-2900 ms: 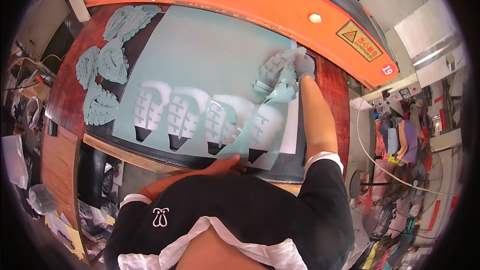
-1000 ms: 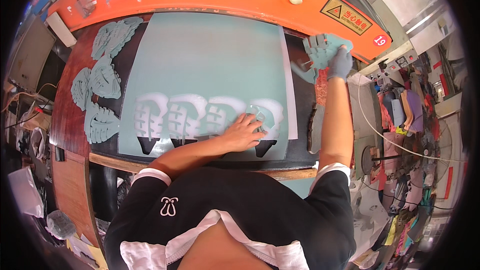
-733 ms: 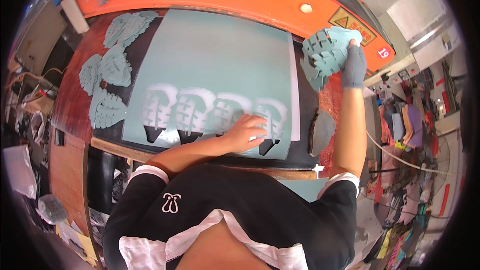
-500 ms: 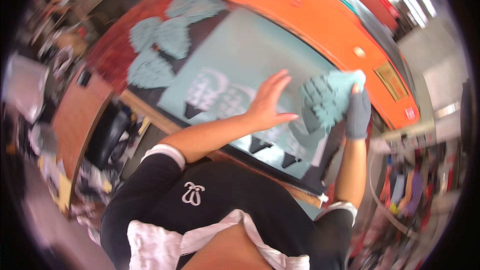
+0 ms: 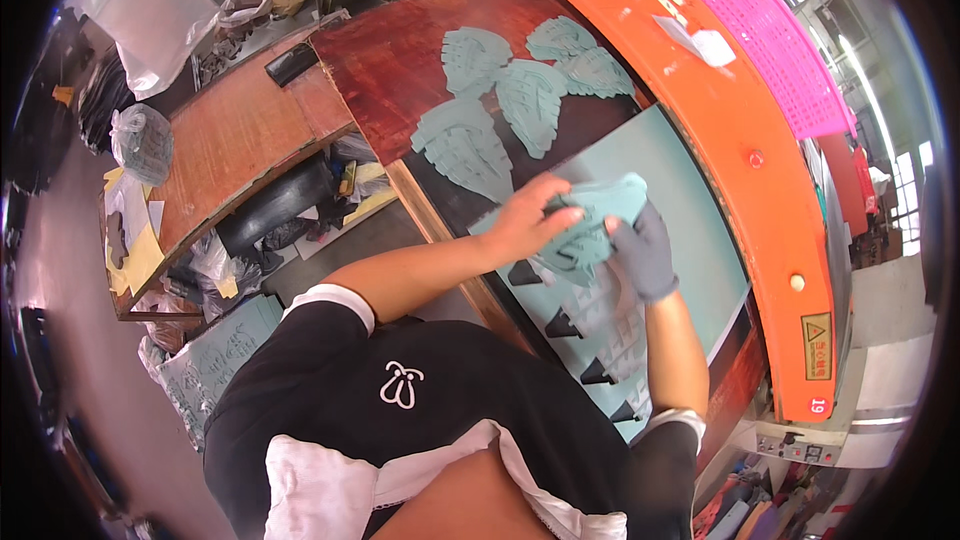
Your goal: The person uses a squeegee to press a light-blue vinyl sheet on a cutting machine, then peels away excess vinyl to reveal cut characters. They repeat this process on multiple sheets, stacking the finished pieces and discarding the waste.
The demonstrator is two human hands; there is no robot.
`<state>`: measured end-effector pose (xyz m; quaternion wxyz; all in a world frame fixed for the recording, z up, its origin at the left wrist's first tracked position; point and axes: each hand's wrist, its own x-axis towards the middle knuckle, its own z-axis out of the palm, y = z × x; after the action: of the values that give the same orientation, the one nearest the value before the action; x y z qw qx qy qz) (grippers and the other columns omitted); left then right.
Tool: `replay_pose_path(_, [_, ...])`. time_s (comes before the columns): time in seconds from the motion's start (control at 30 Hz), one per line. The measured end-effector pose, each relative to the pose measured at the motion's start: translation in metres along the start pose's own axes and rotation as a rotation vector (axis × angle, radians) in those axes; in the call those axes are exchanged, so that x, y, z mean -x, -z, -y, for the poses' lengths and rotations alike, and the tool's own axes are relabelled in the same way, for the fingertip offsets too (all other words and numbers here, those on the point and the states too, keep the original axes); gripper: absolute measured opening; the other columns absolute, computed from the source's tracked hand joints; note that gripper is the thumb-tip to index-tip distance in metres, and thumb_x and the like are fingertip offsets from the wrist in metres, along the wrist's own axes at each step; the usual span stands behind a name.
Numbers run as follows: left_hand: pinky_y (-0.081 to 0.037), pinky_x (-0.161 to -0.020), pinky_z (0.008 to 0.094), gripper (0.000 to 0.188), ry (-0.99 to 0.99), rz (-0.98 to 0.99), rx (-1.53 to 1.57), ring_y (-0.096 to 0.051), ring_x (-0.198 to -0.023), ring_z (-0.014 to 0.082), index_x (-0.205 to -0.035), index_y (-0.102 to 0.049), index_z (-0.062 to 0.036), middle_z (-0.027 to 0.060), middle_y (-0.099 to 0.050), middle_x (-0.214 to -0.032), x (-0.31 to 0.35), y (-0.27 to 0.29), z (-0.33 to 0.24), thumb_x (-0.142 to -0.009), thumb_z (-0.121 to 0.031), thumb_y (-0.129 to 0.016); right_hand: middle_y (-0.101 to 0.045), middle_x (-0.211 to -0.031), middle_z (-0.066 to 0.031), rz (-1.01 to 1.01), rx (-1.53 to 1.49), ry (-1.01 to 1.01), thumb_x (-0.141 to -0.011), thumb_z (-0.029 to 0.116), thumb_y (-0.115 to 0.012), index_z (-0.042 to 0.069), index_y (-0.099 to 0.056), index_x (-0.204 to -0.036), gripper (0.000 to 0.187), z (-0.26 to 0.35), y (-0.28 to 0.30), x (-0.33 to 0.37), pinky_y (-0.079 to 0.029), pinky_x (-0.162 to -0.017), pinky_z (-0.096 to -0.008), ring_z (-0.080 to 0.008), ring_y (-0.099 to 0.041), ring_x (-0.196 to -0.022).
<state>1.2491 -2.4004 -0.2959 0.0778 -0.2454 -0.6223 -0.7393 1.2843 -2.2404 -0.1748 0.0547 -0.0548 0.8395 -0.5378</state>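
Note:
My right hand (image 5: 643, 250), in a grey glove with bare fingertips, grips a teal stack of cut sheet pieces (image 5: 600, 202) with notched edges. My bare left hand (image 5: 525, 222) closes on the stack's left side, thumb toward me. Both hands hold it above a large teal sheet (image 5: 690, 205), which lies on a dark board. Along the near side of that sheet runs a row of pale cut-out shapes with black wedge-shaped patches (image 5: 597, 372). More leaf-shaped teal stacks lie beyond my left hand, among them a near one (image 5: 465, 148) and a middle one (image 5: 530, 105).
An orange machine beam (image 5: 740, 120) curves along the far side, carrying a pink plastic basket (image 5: 770, 40). The reddish tabletop (image 5: 390, 50) meets a wooden side table (image 5: 245, 140) on the left. Below that stand bags and another patterned teal stack (image 5: 225, 355).
My view has swung right. My right hand has brought the teal stack in from the right, and my left hand, spread and apart before, now grips it too.

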Motion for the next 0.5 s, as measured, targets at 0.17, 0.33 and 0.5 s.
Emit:
replay_pose_path(0.17, [-0.039, -0.092, 0.0351, 0.041, -0.045, -0.406, -0.274, -0.049, -0.103, 0.0255, -0.119, -0.045, 0.0, 0.0146, -0.05, -0.11, -0.003, 0.099, 0.041, -0.085, -0.015, -0.063, -0.062, -0.102, -0.0039, 0.112, -0.056, 0.128, -0.083, 0.007, -0.06, 0.0, -0.056, -0.108, 0.026, 0.042, -0.019, -0.117, -0.045, -0.08, -0.0272, -0.0112, -0.056, -0.091])
replay_pose_path(0.33, [-0.044, -0.08, 0.0266, 0.027, 0.213, -0.553, -0.071, -0.052, -0.09, 0.013, -0.116, -0.048, -0.0021, 0.0066, -0.055, -0.098, 0.033, 0.181, 0.08, -0.092, -0.012, -0.056, -0.065, -0.098, -0.0055, 0.183, -0.17, 0.16, -0.078, -0.001, -0.062, 0.005, -0.059, -0.095, 0.019, 0.003, -0.052, -0.162, -0.047, -0.069, -0.0242, -0.0088, -0.057, -0.082])
replay_pose_path(0.5, [-0.045, -0.079, 0.0317, 0.02, 0.22, -0.437, -0.388, -0.056, -0.091, 0.0237, -0.105, -0.055, -0.0027, 0.0118, -0.056, -0.101, 0.04, 0.208, 0.097, -0.086, -0.009, -0.06, -0.061, -0.117, -0.0123, 0.299, 0.965, 0.571, -0.064, -0.009, -0.053, 0.008, -0.061, -0.094, 0.035, -0.109, -0.099, -0.134, -0.047, -0.092, -0.038, -0.0314, -0.056, -0.109])
